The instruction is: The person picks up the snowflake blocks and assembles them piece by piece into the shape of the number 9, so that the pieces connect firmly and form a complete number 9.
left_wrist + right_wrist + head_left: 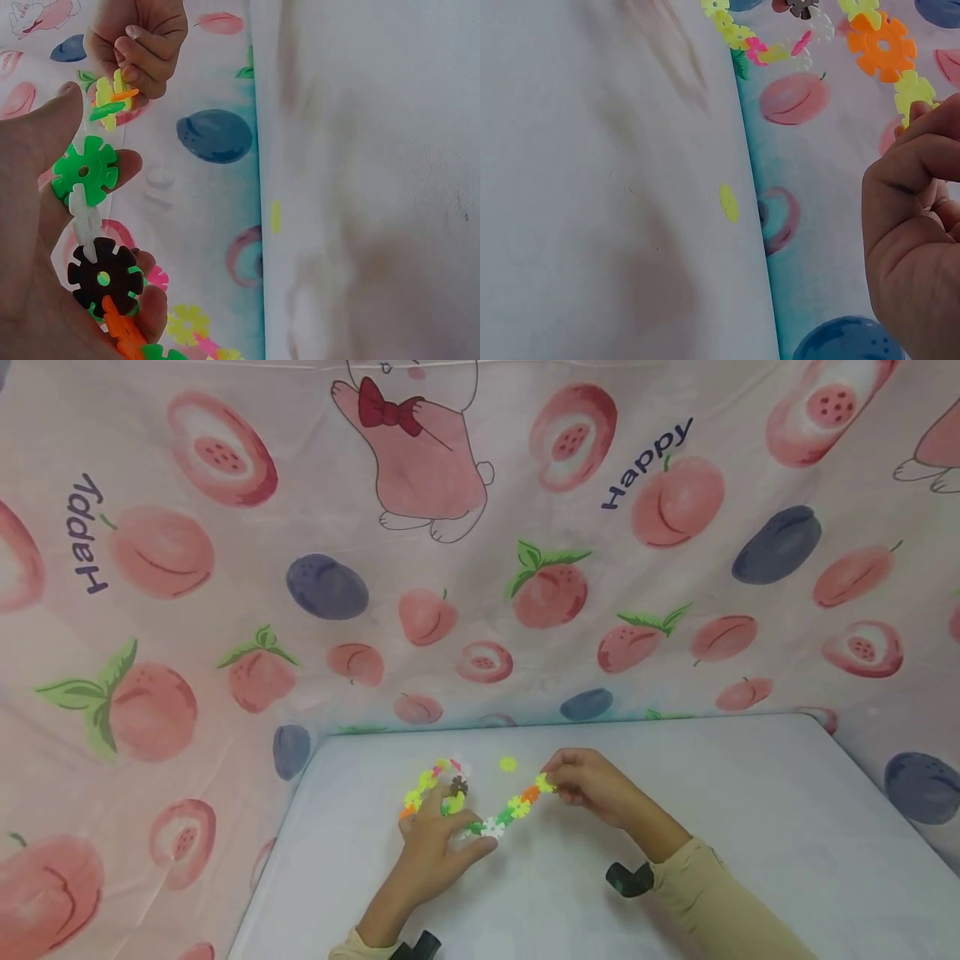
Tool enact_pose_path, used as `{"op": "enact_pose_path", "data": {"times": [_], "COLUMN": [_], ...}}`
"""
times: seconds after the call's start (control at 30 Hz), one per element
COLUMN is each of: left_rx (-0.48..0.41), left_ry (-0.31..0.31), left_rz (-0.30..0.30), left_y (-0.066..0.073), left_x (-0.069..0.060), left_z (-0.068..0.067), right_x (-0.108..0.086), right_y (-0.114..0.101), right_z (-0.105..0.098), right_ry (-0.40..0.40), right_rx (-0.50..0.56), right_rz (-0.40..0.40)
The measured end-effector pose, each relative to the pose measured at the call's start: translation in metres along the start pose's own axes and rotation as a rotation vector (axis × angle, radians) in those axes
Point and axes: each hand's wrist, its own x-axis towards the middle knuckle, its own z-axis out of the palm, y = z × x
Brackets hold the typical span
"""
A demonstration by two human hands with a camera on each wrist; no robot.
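Note:
A chain of colourful plastic snowflake discs runs between the two hands and curls round behind the left one. My left hand holds the chain along its middle. In the left wrist view, green, clear and black discs lie across its curled fingers, with the thumb held apart. At the chain's right end, my right hand pinches a yellow disc. Beside that one, an orange disc shows in the right wrist view. One loose yellow disc lies on the table beyond the chain, between the hands.
The white table ends at a back edge against a pink fruit-print cloth. A dark wrist device sits at the right sleeve, and another is at the left wrist.

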Motion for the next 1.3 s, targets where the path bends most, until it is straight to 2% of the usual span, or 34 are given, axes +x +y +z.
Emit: {"op": "enact_pose_path", "data": {"times": [0.4,0.73,1.0,1.17,1.3], "left_rx": [0.018,0.035,0.078,0.121,0.140], "left_ry": [0.008,-0.008,0.026,0.055,0.074], "left_rz": [0.005,0.012,0.043,0.064,0.094], "left_y": [-0.001,-0.001,0.000,-0.001,-0.002], "left_x": [0.001,0.001,0.001,0.002,0.003], "left_z": [0.000,0.001,0.000,0.001,0.001], "right_x": [0.000,-0.001,-0.002,-0.002,0.000], "right_y": [0.002,0.002,0.001,0.002,0.005], "right_z": [-0.003,0.002,0.005,0.008,0.011], "right_ry": [0.010,-0.021,-0.065,-0.052,-0.030], "right_rx": [0.036,0.042,0.060,0.063,0.078], "right_rz": [-0.001,0.002,-0.048,-0.063,-0.043]}}
